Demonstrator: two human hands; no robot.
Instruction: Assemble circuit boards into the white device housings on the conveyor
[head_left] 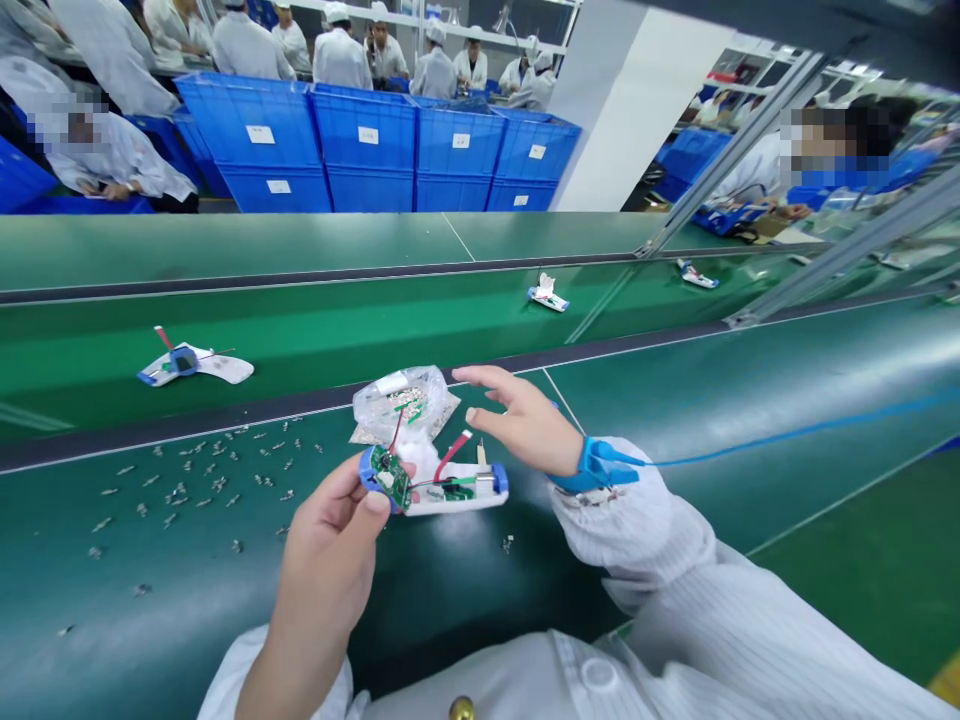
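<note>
My left hand (335, 530) is closed on an opened white-and-blue handheld device (456, 500). Thumb and fingers pinch its blue end piece, where a green circuit board (388, 478) shows. A red wire with a white plug (452, 455) sticks up from the shell. Just behind the device, a clear plastic bag (409, 395) of small parts lies on the bench. My right hand (525, 418) is raised to the right of the bag, thumb and fingers apart, with nothing in it. A blue wrist strap (589, 468) with a cord circles my right wrist.
Many tiny metal parts (217, 483) are scattered over the green bench (187, 640) at left. Behind a dark ledge runs a green belt (360, 325) carrying similar devices (184, 362). Blue bins (364, 130) and co-workers in white stand beyond; metal posts (847, 235) slant at right.
</note>
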